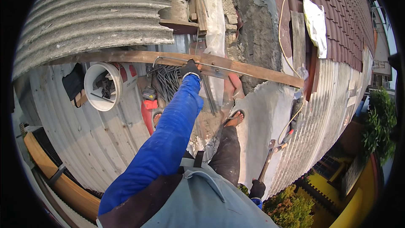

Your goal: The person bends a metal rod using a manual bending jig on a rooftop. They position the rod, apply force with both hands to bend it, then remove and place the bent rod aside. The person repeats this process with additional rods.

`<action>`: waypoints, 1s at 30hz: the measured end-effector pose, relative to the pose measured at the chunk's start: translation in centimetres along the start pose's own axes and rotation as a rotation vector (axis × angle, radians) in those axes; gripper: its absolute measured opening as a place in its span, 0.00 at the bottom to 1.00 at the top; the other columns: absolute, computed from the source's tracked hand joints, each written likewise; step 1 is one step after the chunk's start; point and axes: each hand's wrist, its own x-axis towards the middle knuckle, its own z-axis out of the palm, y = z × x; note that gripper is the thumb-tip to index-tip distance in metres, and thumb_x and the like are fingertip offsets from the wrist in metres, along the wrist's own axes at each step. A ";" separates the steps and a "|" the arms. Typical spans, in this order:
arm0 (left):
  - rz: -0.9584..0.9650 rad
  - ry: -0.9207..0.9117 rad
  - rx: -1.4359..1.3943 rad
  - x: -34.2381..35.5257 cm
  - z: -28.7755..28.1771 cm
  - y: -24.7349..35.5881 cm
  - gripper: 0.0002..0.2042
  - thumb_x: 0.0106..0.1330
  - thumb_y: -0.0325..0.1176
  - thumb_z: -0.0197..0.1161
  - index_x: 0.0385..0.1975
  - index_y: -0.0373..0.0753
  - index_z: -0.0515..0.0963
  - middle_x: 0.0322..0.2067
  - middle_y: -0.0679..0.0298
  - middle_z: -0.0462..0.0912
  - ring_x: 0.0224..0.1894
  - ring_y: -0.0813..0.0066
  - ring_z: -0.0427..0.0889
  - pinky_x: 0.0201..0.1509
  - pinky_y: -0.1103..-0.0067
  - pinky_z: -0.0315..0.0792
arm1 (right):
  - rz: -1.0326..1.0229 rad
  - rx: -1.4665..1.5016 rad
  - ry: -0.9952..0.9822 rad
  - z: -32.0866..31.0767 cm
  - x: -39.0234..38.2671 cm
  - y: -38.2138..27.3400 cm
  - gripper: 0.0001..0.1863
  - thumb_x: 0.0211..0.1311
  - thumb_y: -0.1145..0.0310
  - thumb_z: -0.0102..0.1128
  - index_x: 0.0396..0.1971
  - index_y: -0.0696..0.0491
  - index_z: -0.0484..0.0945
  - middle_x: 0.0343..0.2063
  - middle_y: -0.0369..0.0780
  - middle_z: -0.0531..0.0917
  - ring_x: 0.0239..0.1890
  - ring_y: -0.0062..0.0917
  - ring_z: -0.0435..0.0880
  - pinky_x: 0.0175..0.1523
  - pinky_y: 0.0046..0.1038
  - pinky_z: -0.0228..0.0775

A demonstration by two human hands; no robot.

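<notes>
Bent rod (173, 58) lies over plank (265, 72), roughly lengthwise, in left hand's (192, 68) closed grip. Step, I judge: handling rod; calls for steady hold. Right hand (257, 189) clasps hammer (266, 164) near light corrugated sheeting's (287, 171) edge. Bucket (92, 71), rod bundle (166, 80) limit left; slab (258, 116) spreads right.

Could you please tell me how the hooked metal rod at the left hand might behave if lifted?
The rod is probably stiff, its long section looking nearly straight; being slim, it may feel light, while its bent end could snag.
</notes>
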 end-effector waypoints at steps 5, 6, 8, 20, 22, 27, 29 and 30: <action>0.004 -0.078 -0.021 0.3 0.9 0.2 0.15 0.64 0.39 0.65 0.43 0.36 0.75 0.43 0.50 0.86 0.48 0.51 0.85 0.49 0.65 0.78 | 0.003 0.017 0.007 0.1 -1.3 -1.8 0.17 0.56 0.61 0.67 0.16 0.55 0.75 0.14 0.32 0.72 0.19 0.20 0.68 0.26 0.32 0.58; 0.006 -0.085 -0.008 0.5 1.2 0.1 0.15 0.64 0.39 0.65 0.43 0.36 0.75 0.43 0.50 0.86 0.48 0.51 0.85 0.49 0.64 0.78 | -0.012 0.035 0.004 0.0 -1.3 -1.8 0.17 0.56 0.61 0.67 0.16 0.54 0.75 0.14 0.32 0.72 0.19 0.20 0.68 0.26 0.32 0.58; -0.020 -0.113 0.050 1.0 1.6 0.0 0.15 0.63 0.38 0.65 0.43 0.36 0.75 0.44 0.50 0.85 0.49 0.52 0.84 0.51 0.66 0.78 | 0.025 0.035 -0.008 0.0 -1.2 -1.5 0.16 0.56 0.60 0.67 0.18 0.55 0.77 0.14 0.33 0.73 0.19 0.21 0.69 0.27 0.32 0.60; -0.858 -0.109 -1.218 2.9 0.2 2.1 0.18 0.68 0.42 0.59 0.41 0.30 0.77 0.32 0.54 0.86 0.25 0.66 0.84 0.30 0.73 0.81 | 0.020 0.034 -0.025 0.9 -1.8 -3.0 0.18 0.58 0.60 0.67 0.17 0.56 0.75 0.14 0.34 0.71 0.19 0.23 0.68 0.28 0.35 0.59; -0.798 -0.176 -1.095 2.9 -0.9 2.0 0.19 0.67 0.42 0.60 0.44 0.30 0.77 0.32 0.54 0.86 0.27 0.66 0.85 0.32 0.72 0.82 | 0.012 0.077 -0.039 1.0 -1.7 -2.9 0.18 0.58 0.60 0.68 0.16 0.56 0.75 0.13 0.34 0.72 0.19 0.24 0.68 0.28 0.35 0.59; -0.752 -0.299 -1.046 2.3 -2.3 1.8 0.18 0.67 0.43 0.61 0.45 0.33 0.79 0.31 0.56 0.85 0.29 0.65 0.86 0.31 0.72 0.82 | 0.000 0.035 -0.032 1.1 -1.3 -2.2 0.19 0.58 0.59 0.67 0.16 0.56 0.75 0.13 0.34 0.71 0.18 0.23 0.68 0.27 0.35 0.58; -0.758 -0.333 -1.046 2.4 -2.0 1.3 0.18 0.68 0.43 0.61 0.45 0.34 0.79 0.30 0.57 0.85 0.29 0.65 0.86 0.30 0.72 0.82 | -0.004 0.034 -0.024 1.1 -1.2 -2.1 0.19 0.58 0.59 0.67 0.15 0.56 0.74 0.12 0.34 0.71 0.18 0.23 0.67 0.27 0.35 0.57; -0.728 -0.349 -0.997 2.4 -1.8 0.8 0.18 0.68 0.43 0.61 0.45 0.34 0.78 0.30 0.57 0.85 0.29 0.66 0.86 0.30 0.72 0.82 | -0.003 0.035 -0.016 1.1 -1.1 -2.1 0.19 0.58 0.59 0.67 0.15 0.56 0.74 0.12 0.34 0.71 0.18 0.23 0.67 0.27 0.35 0.57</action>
